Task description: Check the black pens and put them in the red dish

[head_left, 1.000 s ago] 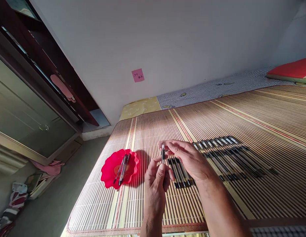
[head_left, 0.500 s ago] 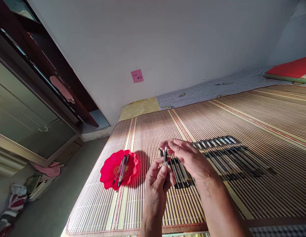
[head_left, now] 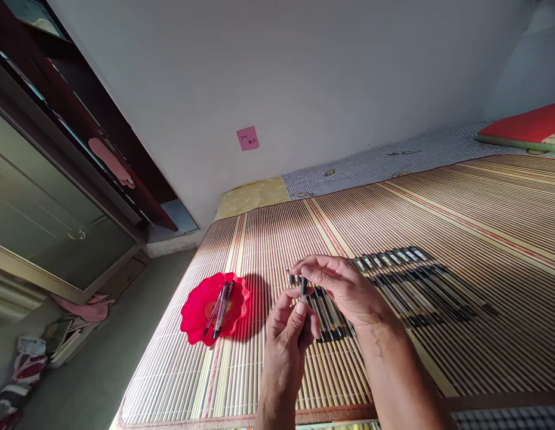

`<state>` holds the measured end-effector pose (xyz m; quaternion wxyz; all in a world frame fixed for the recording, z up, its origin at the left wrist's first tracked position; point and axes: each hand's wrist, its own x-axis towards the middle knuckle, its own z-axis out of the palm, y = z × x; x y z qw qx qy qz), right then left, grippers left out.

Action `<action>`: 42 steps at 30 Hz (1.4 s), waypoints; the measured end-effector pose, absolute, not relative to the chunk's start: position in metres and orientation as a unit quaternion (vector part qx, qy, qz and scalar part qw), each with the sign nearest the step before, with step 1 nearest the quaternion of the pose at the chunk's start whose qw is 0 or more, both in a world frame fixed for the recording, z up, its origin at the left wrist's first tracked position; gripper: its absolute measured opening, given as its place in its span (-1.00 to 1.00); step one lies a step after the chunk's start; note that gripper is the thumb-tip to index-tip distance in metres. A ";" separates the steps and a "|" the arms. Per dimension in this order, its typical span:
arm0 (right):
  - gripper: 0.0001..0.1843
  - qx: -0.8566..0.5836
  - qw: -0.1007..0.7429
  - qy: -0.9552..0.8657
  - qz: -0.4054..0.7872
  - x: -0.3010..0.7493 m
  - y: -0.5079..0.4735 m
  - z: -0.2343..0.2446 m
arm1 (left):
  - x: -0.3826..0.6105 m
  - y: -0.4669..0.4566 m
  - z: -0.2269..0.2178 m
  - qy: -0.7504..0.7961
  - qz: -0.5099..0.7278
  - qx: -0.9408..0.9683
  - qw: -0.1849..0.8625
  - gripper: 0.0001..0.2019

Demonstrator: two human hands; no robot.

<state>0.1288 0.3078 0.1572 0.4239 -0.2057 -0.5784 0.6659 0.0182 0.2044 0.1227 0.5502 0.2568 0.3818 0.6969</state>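
My left hand (head_left: 289, 331) grips the lower part of a pen (head_left: 303, 289) and holds it upright above the bamboo mat (head_left: 461, 209). My right hand (head_left: 344, 286) pinches the pen's top end with fingertips bent over it. Right behind my hands a long row of several black pens (head_left: 407, 280) lies side by side on the mat. To the left sits a red scalloped plate (head_left: 194, 313) with a few pens (head_left: 221, 301) lying in it.
The mat covers a bed against a white wall with a pink sticky note (head_left: 247, 138). A red cushion (head_left: 523, 128) lies at the far right. A dark wooden cabinet (head_left: 58, 149) stands to the left, with clutter (head_left: 31, 352) on the floor below.
Both hands have sunk slightly toward the mat with the pen, and my right fingers have closed further over its top end.
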 end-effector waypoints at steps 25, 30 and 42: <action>-0.63 -0.211 0.426 -0.594 0.649 0.134 0.307 0.164 | 0.023 0.205 0.126 0.376 0.693 0.276 0.550 -0.58; -0.63 -0.241 0.447 -0.605 0.614 0.128 0.310 0.160 | 0.028 0.206 0.116 0.513 0.685 0.379 0.353 -0.64; -0.62 -0.248 0.448 -0.611 0.604 0.120 0.313 0.151 | 0.036 0.205 0.112 0.601 0.685 0.392 0.127 -0.79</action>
